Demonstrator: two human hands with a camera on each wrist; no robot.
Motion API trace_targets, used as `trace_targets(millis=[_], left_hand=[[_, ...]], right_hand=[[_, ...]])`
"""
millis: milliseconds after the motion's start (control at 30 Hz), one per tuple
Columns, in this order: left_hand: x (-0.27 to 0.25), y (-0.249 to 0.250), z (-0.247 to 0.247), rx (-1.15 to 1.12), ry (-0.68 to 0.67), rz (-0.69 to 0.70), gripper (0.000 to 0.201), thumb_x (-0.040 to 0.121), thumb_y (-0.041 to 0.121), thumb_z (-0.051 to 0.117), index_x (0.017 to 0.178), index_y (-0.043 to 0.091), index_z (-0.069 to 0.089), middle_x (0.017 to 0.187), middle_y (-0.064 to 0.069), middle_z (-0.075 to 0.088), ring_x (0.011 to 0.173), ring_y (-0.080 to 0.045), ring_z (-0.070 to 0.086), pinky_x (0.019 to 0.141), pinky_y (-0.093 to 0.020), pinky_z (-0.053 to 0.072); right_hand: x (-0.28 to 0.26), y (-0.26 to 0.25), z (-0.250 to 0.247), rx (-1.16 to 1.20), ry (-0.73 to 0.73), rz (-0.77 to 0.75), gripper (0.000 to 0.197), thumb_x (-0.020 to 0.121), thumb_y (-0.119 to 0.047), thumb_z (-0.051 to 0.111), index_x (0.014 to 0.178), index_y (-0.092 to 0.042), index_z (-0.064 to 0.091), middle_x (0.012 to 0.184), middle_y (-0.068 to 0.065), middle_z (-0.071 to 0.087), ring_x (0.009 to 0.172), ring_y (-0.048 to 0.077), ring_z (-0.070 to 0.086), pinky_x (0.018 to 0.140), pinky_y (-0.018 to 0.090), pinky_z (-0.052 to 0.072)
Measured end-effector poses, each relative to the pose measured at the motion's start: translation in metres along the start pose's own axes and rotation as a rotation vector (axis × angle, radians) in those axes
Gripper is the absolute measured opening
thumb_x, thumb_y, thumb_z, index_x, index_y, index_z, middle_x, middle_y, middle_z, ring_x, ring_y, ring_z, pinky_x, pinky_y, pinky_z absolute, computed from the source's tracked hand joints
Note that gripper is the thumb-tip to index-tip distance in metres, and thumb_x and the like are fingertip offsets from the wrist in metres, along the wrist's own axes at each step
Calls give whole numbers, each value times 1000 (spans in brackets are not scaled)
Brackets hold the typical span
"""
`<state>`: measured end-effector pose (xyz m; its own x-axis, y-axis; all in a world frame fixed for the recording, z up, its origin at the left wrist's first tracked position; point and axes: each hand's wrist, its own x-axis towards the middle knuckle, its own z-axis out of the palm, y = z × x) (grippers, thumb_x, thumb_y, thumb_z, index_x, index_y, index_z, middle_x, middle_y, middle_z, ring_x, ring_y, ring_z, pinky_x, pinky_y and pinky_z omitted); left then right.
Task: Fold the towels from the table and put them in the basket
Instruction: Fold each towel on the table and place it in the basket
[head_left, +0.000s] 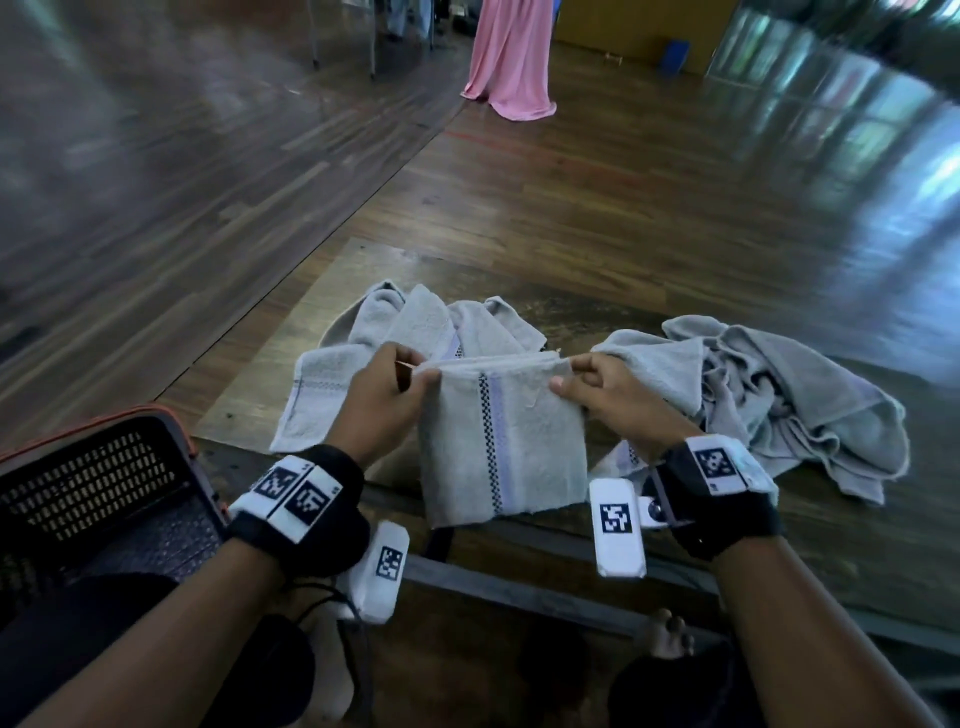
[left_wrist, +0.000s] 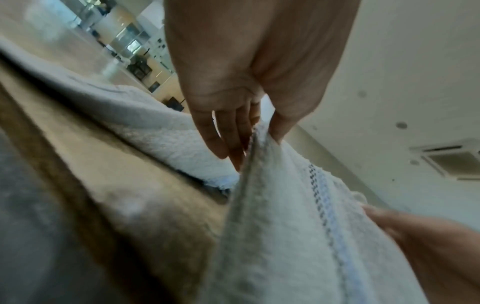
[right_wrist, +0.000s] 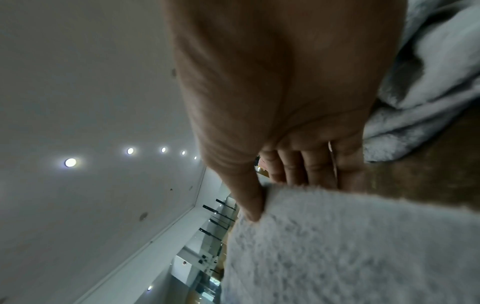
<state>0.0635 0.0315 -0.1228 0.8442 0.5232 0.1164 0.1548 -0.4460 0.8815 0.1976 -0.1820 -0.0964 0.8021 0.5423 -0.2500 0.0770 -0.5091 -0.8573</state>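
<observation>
A folded grey towel (head_left: 501, 441) with a checked stripe hangs in the air above the table's near edge. My left hand (head_left: 387, 397) pinches its top left corner and my right hand (head_left: 602, 392) pinches its top right corner. The left wrist view shows the thumb and fingers of the left hand (left_wrist: 249, 131) clamped on the towel (left_wrist: 298, 226) edge. The right wrist view shows my right hand (right_wrist: 283, 185) with its thumb on the towel (right_wrist: 350, 246) and its fingers behind. A dark mesh basket (head_left: 88, 483) with an orange rim stands at the lower left.
On the wooden table (head_left: 597, 317), another grey towel (head_left: 395, 332) lies spread behind my hands, and a crumpled heap of towels (head_left: 779, 395) sits to the right. A pink cloth (head_left: 511, 57) hangs far behind on the wooden floor. My bare foot (head_left: 667, 634) shows below the table.
</observation>
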Motion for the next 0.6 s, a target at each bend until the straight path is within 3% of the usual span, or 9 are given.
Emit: trace_targets(millis=[67, 167, 233, 300, 367, 467, 533, 600], left_hand=[[1, 14, 0, -22, -13, 19, 11, 89, 36, 56, 91, 26, 53, 79, 12, 58, 70, 0, 52, 55, -17, 35], [-2, 31, 3, 4, -95, 72, 9, 88, 38, 57, 88, 29, 54, 74, 13, 58, 65, 2, 53, 53, -16, 35], [-7, 35, 9, 9, -205, 79, 9, 88, 35, 58, 86, 27, 55, 70, 13, 57, 64, 2, 53, 55, -14, 38], [-15, 35, 22, 85, -372, 47, 9, 88, 33, 58, 86, 25, 54, 76, 7, 60, 72, -6, 56, 63, -22, 45], [-24, 34, 40, 215, -511, 32, 11, 89, 33, 59, 89, 23, 55, 83, 0, 63, 77, -16, 58, 67, -29, 46], [-30, 33, 62, 386, -633, 64, 23, 89, 32, 60, 99, 12, 62, 96, -5, 64, 87, -19, 57, 77, -32, 44], [-30, 31, 72, 478, -657, 94, 29, 89, 32, 59, 103, 6, 62, 102, -10, 64, 93, -23, 57, 82, -34, 44], [-27, 30, 79, 496, -637, 101, 28, 90, 29, 58, 101, 4, 61, 102, -12, 64, 94, -25, 57, 81, -34, 43]], right_hand=[[-19, 6, -1, 70, -12, -13, 42, 87, -31, 62, 122, -15, 46, 107, 0, 66, 88, 3, 67, 65, 19, 53], [-42, 17, -12, 54, -61, -10, 31, 90, -25, 58, 116, -22, 41, 106, -3, 63, 91, 6, 65, 70, 22, 55], [-54, 25, -24, 22, -94, 12, 28, 91, -23, 57, 113, -24, 40, 98, -10, 62, 83, -2, 64, 64, 16, 53], [-67, 36, -35, -38, -148, 71, 29, 90, -23, 58, 113, -24, 41, 95, -13, 60, 76, -8, 63, 60, 13, 52], [-78, 51, -44, -160, -215, 122, 30, 90, -28, 59, 115, -21, 45, 105, -4, 63, 87, -2, 65, 69, 17, 55], [-84, 67, -55, -443, -242, 143, 46, 89, -37, 59, 127, -14, 47, 126, 9, 57, 113, 19, 58, 81, 20, 50], [-81, 73, -57, -573, -223, 146, 53, 89, -42, 57, 132, -14, 44, 128, 7, 54, 115, 21, 54, 88, 29, 46], [-73, 76, -56, -622, -190, 138, 50, 90, -42, 56, 129, -14, 45, 121, 6, 56, 107, 20, 55, 83, 31, 43]])
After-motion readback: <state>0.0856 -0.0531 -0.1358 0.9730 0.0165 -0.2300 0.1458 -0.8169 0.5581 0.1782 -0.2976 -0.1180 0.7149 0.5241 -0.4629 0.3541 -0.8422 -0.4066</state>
